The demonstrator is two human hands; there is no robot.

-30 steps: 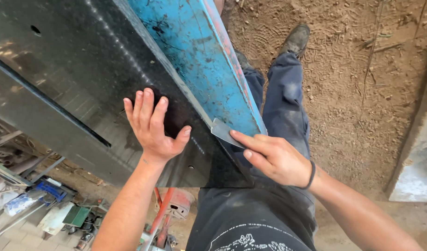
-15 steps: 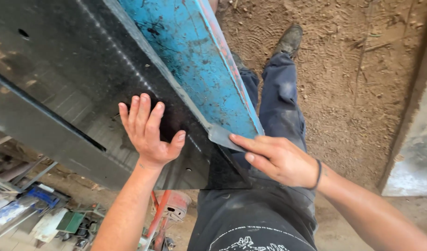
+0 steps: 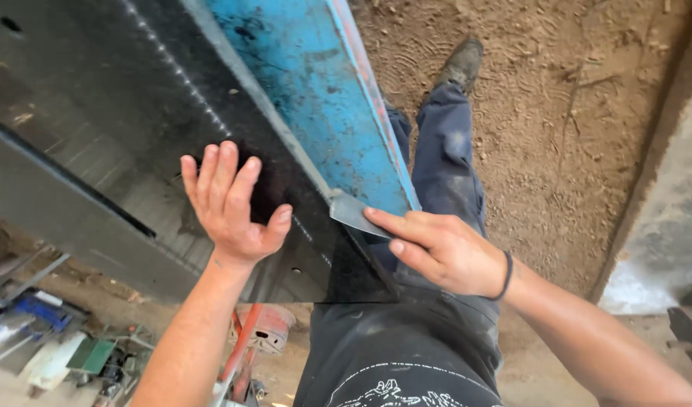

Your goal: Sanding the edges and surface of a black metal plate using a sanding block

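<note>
My left hand (image 3: 233,203) presses flat, fingers spread, against a large dark metal panel (image 3: 97,113). My right hand (image 3: 444,249) grips a flat metal scraper blade (image 3: 353,213), index finger laid along it, with its edge set against the lower end of the blue painted strip (image 3: 323,90) that runs along the panel's side. The blue paint is worn and spotted with black. A dark band sits on my right wrist.
Below is bare dirt ground (image 3: 572,113) with my dark trousers and one boot (image 3: 460,64). A concrete edge (image 3: 662,226) lies at the right. Red stand legs (image 3: 240,354), scrap metal and green and blue items (image 3: 52,339) clutter the lower left.
The view has shifted slightly. Both hands stay in about the same pose on the panel; the scraper stays at the bottom end of the blue strip.
</note>
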